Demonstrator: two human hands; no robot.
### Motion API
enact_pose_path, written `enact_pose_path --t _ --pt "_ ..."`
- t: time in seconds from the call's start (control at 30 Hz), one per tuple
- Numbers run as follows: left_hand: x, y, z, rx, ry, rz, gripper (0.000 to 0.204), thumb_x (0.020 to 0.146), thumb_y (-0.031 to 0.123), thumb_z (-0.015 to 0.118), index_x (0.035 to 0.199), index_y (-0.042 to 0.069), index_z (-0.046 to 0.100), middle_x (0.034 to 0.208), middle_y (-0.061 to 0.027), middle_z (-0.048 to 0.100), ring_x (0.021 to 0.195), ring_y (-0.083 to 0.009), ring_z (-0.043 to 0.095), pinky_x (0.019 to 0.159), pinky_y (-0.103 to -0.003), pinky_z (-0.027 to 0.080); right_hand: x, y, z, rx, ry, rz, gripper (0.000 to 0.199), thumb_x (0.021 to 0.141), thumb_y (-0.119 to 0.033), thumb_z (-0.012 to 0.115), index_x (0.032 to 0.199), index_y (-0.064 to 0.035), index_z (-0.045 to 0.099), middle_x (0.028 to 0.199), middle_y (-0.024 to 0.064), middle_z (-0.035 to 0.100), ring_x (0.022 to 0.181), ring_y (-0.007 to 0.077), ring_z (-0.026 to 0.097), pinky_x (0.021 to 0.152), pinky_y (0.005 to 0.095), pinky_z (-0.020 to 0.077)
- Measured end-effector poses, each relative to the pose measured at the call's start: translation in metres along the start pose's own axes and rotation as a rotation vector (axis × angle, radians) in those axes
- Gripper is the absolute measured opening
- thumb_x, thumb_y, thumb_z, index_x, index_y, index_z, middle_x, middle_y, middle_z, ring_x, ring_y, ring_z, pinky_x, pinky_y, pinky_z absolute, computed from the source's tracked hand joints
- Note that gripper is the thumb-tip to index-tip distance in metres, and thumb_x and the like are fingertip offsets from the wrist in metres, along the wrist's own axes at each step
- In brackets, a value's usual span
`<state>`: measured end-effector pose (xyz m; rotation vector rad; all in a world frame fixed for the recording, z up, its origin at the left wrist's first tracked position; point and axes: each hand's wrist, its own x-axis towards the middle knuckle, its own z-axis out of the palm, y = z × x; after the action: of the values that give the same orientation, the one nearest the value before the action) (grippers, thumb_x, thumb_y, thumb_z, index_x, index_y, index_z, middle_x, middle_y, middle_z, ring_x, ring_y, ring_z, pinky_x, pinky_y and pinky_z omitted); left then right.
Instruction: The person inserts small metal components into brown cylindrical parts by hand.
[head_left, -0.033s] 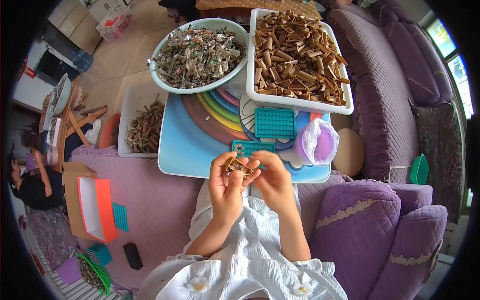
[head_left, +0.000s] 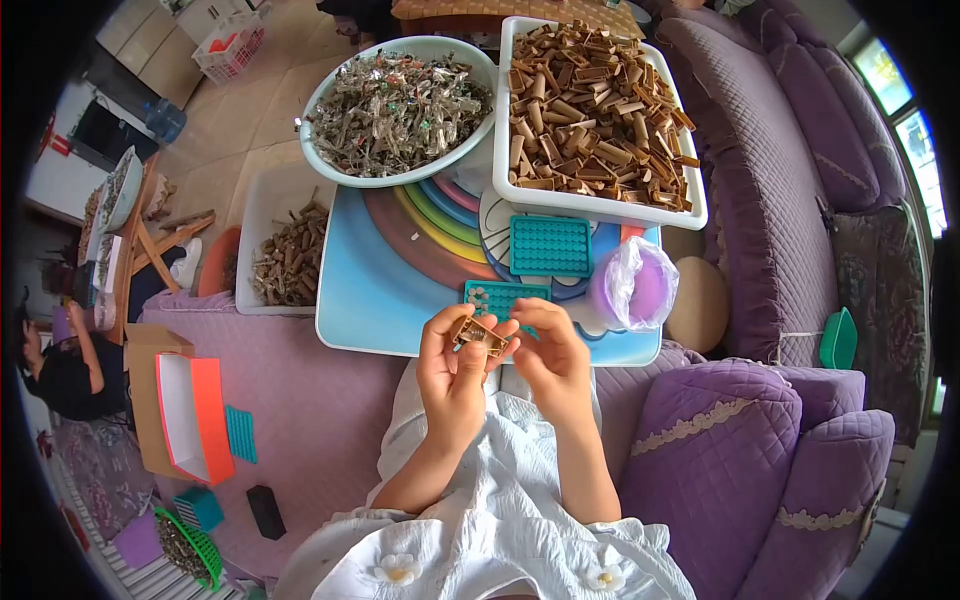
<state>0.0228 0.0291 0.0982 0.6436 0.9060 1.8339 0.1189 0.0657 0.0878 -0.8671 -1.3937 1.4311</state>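
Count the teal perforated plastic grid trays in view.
4. One teal grid tray lies flat on the rainbow-printed board; a second sits just above the hands, partly hidden; two more lie by the orange-and-white box.

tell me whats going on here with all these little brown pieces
A person sits on a purple sofa and holds one small brown piece between both hands, the left hand and the right hand pinching it over their lap. In front of them is a rainbow-patterned table with two teal gridded trays, a white tub heaped with brown pieces, and a round bowl of greyish scraps. A lilac container with a plastic bag stands to the right.
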Motion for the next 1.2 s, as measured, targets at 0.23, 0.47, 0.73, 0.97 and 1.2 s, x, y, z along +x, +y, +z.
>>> enact_pose_path --t 0.23,0.47,0.73,0.97,1.2 --pt "-0.008 -0.003 -0.002 0.227 -0.063 0.051 0.036 0.084 0.015 0.05 0.112 -0.003 0.038 0.099 -0.0125 0.054 0.09 -0.0238 0.056 0.08 -0.033 0.046 -0.006 -0.015 0.009 0.055 0.122 0.063 0.032 0.067 0.004 0.058 0.098 0.0009 0.051 0.088 0.0049 0.05 0.072 0.0102 0.052 0.064 0.0222 0.0457" --pt "-0.012 -0.006 -0.008 0.464 -0.042 0.18 0.03 0.084 0.009 0.049 0.11 -0.002 0.041 0.098 -0.0131 0.055 0.091 -0.0191 0.055 0.079 -0.028 0.044 0.004 -0.011 0.009 -0.065 0.018 0.225 0.033 0.067 0.001 0.06 0.099 -0.0013 0.051 0.093 0.0063 0.05 0.071 0.0097 0.051 0.06 0.0211 0.0445" --pt "0.005 -0.009 -0.037 0.509 0.089 0.137 0.027 0.085 0.007 0.046 0.11 -0.002 0.043 0.101 -0.0133 0.053 0.092 -0.0187 0.053 0.082 -0.029 0.041 0.054 0.013 0.021 -0.121 -0.318 0.239 0.045 0.063 -0.002 0.062 0.106 -0.0084 0.05 0.099 0.0052 0.047 0.072 0.0138 0.048 0.065 0.0255 0.0426" --pt "0.016 -0.007 -0.048 0.454 0.164 0.019 0.031 0.084 0.006 0.048 0.114 -0.001 0.044 0.1 -0.0109 0.053 0.091 -0.0143 0.051 0.08 -0.026 0.043 0.09 0.021 0.027 -0.282 -0.698 0.209 0.053 0.062 -0.001 0.061 0.112 -0.0066 0.045 0.104 0.0073 0.048 0.077 0.015 0.048 0.07 0.0263 0.0436" --pt "0.026 -0.02 -0.058 0.231 0.199 -0.12 0.032 0.084 0.006 0.047 0.115 0.001 0.042 0.099 -0.0099 0.05 0.088 -0.0156 0.053 0.077 -0.03 0.048 0.101 0.029 0.025 -0.353 -0.854 0.179 0.05 0.066 -0.004 0.06 0.114 -0.0051 0.044 0.109 0.0105 0.048 0.09 0.0192 0.051 0.077 0.0294 0.0435"
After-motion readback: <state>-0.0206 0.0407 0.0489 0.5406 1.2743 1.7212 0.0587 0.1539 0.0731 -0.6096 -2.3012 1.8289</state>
